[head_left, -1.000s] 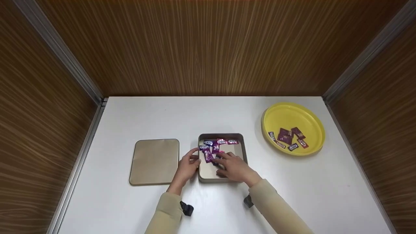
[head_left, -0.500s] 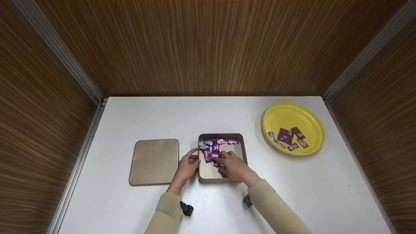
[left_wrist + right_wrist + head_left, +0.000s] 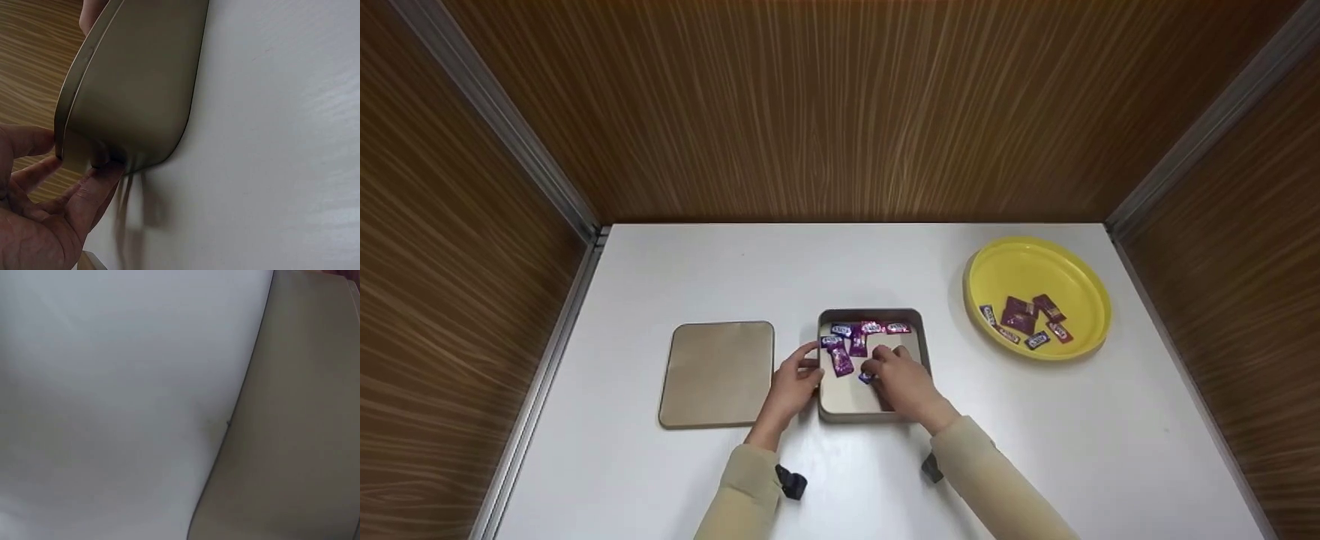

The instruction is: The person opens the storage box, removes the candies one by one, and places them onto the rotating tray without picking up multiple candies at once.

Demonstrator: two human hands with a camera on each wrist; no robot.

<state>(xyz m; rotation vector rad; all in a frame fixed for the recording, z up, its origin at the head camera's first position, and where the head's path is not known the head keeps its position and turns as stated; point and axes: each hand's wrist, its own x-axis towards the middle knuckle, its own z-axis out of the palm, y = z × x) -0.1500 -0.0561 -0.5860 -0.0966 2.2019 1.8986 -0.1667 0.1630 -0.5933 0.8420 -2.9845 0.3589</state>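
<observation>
An open gold tin (image 3: 847, 411) holds several small wrapped candies (image 3: 841, 361) in purple, blue and pink. My left hand (image 3: 793, 384) is at its left side. In the left wrist view, my left fingers (image 3: 34, 140) touch the tin near its rim and a fingertip presses low on the outer wall (image 3: 135, 84). My right hand (image 3: 905, 384) is inside the tin, fingers curled down, gripping at a blue-wrapped candy (image 3: 867, 378) that shows past the fingertips. The palm hides the rest of that grip. In the right wrist view only the tin's outer wall (image 3: 292, 410) and the table show.
The tin's flat gold lid (image 3: 716, 375) lies on the white table (image 3: 855, 262) to the left. At the back right stands a round yellow tray (image 3: 1027, 262) with several candies and dark red packets (image 3: 1018, 315). Wood-grain panels (image 3: 840, 112) enclose the back and sides.
My right fingers have curled in and drawn slightly right within the tin. The pink candy seen by them earlier is now hidden, and the blue one has shifted. My left hand stays put.
</observation>
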